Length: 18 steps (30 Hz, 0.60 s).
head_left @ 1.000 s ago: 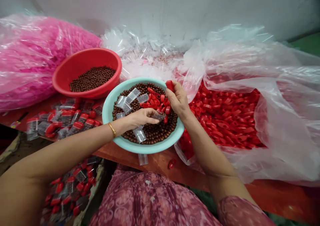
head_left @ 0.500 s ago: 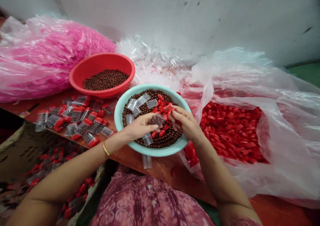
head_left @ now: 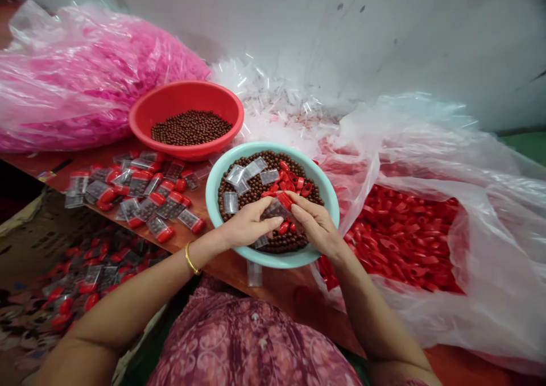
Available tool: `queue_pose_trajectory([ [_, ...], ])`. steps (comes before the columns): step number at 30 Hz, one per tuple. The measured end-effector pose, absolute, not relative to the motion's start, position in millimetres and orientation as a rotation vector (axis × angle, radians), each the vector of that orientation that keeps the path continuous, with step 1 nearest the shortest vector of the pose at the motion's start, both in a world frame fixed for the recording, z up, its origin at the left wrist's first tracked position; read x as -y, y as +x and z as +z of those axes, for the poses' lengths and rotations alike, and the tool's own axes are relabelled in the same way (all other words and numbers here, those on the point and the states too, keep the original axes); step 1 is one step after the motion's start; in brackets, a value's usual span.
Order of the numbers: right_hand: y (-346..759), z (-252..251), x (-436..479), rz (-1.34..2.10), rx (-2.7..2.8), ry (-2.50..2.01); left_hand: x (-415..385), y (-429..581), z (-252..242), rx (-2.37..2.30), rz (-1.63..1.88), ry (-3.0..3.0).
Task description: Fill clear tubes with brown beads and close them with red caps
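Observation:
Over the light blue basin (head_left: 330, 204), my left hand (head_left: 251, 221) grips a clear case (head_left: 276, 210) filled with dark beads. My right hand (head_left: 313, 221) pinches a red cap (head_left: 284, 199) against the end of that case. Below the hands the basin holds brown beads (head_left: 290, 243), several empty clear cases (head_left: 256, 167) and loose red caps (head_left: 294, 177). Left of the basin, several filled cases with red caps (head_left: 147, 207) lie in a pile on the red table.
A red basin (head_left: 186, 90) of brown beads stands behind the pile. Bags of pink pieces (head_left: 98, 73) and red caps (head_left: 405, 232) flank the basins. Clear cases (head_left: 285, 99) are heaped by the wall. A carton (head_left: 25, 238) with capped cases stands lower left.
The red cap in my right hand has come up against the filled case in my left hand. The camera view has shifted slightly, moving the basins to the right in the picture.

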State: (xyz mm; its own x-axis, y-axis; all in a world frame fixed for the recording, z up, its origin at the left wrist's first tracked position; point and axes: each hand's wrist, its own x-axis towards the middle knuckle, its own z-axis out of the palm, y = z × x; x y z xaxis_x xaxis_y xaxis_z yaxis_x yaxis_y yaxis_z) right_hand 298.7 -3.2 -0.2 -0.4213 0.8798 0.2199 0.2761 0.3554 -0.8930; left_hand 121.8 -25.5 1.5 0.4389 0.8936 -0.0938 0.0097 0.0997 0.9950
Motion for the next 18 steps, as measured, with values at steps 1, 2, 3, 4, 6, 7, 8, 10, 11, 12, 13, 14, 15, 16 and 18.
queue_pose_trajectory([
  [1,298,0,3,1.035,1.879,-1.013,26,122,2,-0.916,0.826,1.309],
  [2,297,0,3,1.001,1.871,-1.017,25,122,2,-0.923,0.85,1.302],
  [3,297,0,2,0.944,1.874,-1.018,25,122,1,-0.927,0.873,1.288],
  [4,296,0,1,0.862,1.892,-1.015,25,121,1,-0.927,0.893,1.272],
  [6,296,0,-2,0.637,1.967,-0.989,24,121,-2,-0.917,0.91,1.248],
  [7,295,0,-3,0.506,2.017,-0.964,24,121,-3,-0.912,0.91,1.242],
  [8,295,-1,-3,0.372,2.066,-0.934,23,121,-4,-0.91,0.911,1.238],
  [10,292,-3,-2,0.14,2.138,-0.871,23,121,-6,-0.912,0.917,1.227],
  [11,291,-5,-1,0.048,2.154,-0.837,23,121,-7,-0.91,0.921,1.218],
  [12,290,-7,1,-0.022,2.164,-0.805,23,121,-7,-0.904,0.925,1.206],
  [13,289,-9,2,-0.066,2.173,-0.779,23,120,-7,-0.895,0.923,1.195],
  [14,288,-10,3,-0.083,2.184,-0.758,22,120,-6,-0.888,0.921,1.185],
  [15,288,-12,4,-0.077,2.193,-0.743,22,120,-6,-0.881,0.916,1.177],
  [16,287,-13,6,-0.055,2.197,-0.73,22,120,-6,-0.878,0.916,1.17],
  [18,286,-14,9,0.019,2.184,-0.728,23,121,-6,-0.883,0.93,1.164],
])
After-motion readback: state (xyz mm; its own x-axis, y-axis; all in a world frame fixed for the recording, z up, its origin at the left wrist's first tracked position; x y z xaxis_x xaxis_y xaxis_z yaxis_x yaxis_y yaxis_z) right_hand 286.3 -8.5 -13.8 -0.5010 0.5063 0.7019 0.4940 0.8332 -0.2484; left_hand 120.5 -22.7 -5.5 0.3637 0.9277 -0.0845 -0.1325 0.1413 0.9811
